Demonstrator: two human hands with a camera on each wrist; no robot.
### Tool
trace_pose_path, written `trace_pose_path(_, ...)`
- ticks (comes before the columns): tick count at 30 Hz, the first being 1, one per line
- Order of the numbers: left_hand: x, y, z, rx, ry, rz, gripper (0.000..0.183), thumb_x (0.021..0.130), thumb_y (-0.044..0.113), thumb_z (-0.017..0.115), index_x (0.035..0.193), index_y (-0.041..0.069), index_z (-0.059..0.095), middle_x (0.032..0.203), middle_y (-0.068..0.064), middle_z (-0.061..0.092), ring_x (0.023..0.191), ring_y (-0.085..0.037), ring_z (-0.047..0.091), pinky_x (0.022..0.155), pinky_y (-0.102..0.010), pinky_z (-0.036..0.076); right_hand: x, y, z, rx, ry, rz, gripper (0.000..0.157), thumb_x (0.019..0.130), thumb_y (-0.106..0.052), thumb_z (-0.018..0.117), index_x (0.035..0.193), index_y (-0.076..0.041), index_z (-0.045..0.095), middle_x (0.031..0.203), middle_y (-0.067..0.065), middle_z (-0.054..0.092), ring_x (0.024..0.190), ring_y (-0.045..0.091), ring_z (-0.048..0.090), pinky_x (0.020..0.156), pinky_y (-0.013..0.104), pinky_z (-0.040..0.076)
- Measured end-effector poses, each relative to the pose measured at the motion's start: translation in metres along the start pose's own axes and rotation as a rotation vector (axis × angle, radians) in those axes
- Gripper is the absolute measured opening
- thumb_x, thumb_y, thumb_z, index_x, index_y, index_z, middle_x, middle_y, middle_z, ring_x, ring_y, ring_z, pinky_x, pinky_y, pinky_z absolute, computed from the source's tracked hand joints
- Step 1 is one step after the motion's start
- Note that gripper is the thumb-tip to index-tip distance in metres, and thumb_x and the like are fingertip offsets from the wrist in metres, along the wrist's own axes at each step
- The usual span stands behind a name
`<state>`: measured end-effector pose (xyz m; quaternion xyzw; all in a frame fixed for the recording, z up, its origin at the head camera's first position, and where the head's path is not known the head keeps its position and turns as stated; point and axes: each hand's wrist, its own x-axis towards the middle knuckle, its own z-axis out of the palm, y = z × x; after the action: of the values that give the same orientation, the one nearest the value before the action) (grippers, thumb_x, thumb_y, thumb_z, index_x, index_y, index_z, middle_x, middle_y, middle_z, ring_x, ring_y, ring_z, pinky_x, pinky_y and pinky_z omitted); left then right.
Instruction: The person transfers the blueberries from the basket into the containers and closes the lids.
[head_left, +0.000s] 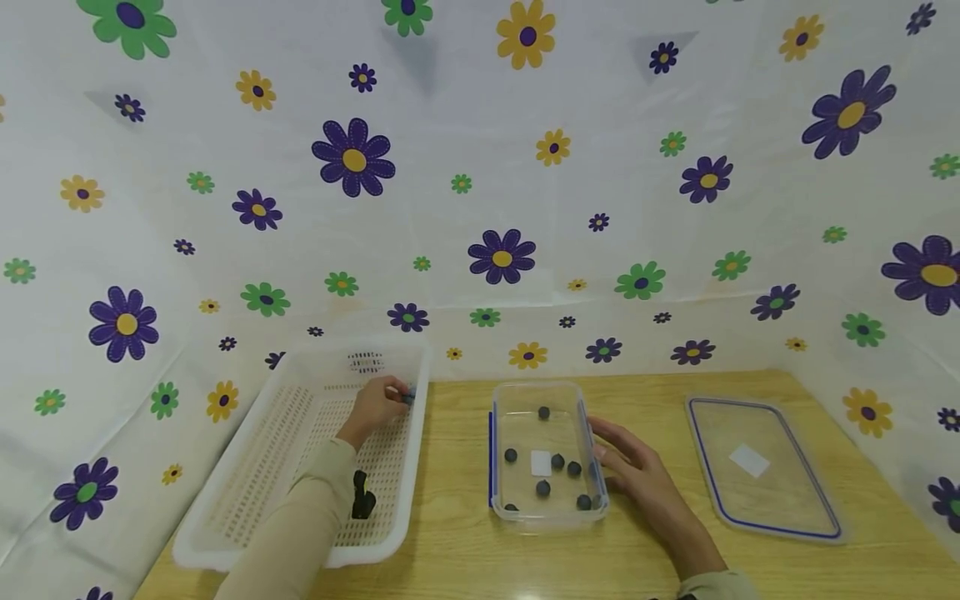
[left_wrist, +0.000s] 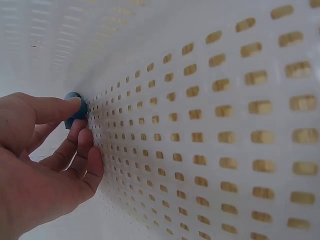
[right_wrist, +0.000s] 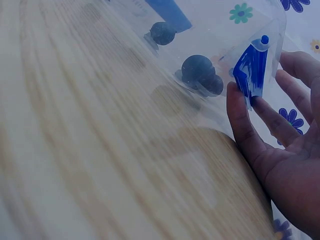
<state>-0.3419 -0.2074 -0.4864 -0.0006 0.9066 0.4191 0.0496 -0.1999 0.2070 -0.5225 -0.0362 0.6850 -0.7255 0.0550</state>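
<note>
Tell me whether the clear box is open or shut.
The clear box is open: its lid lies apart from it on the table to the right.

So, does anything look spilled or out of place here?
Nothing stands out. Small dark-blue balls lie inside the clear plastic box, none spilled on the wooden table; the clear, blue-edged plastic lid lies flat, and the white perforated plastic basket looks undamaged.

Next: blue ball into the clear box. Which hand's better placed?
Left, I'd say: the left hand pinches the blue ball inside the white basket. The right hand holds no ball; it's beside the clear box.
</note>
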Motion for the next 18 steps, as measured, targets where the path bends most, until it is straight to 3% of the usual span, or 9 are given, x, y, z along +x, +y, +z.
trace_pose_path(9,0.001,0.000,-0.003,0.016,-0.006,0.003,0.014,0.088,-0.002,0.071,0.100,0.001,0.065,0.101,-0.017,0.069,0.090,-0.029,0.062,0.073,-0.035,0.051,0.000,-0.002,0.001,-0.008,0.008,-0.013,0.052,0.105,-0.027,0.061,0.153,-0.014,0.047,0.161,0.010,0.039,0.135,0.037,0.051,0.093,0.044,0.057)
trace_pose_path(18,0.000,0.001,-0.010,-0.058,0.013,-0.002,0.017,0.090,0.001,0.071,0.106,0.000,0.066,0.112,-0.020,0.066,0.098,-0.032,0.061,0.078,-0.039,0.053,-0.001,0.000,0.001,0.007,0.004,0.008,0.053,0.105,-0.028,0.061,0.154,-0.014,0.046,0.161,0.011,0.038,0.132,0.035,0.053,0.092,0.044,0.057)
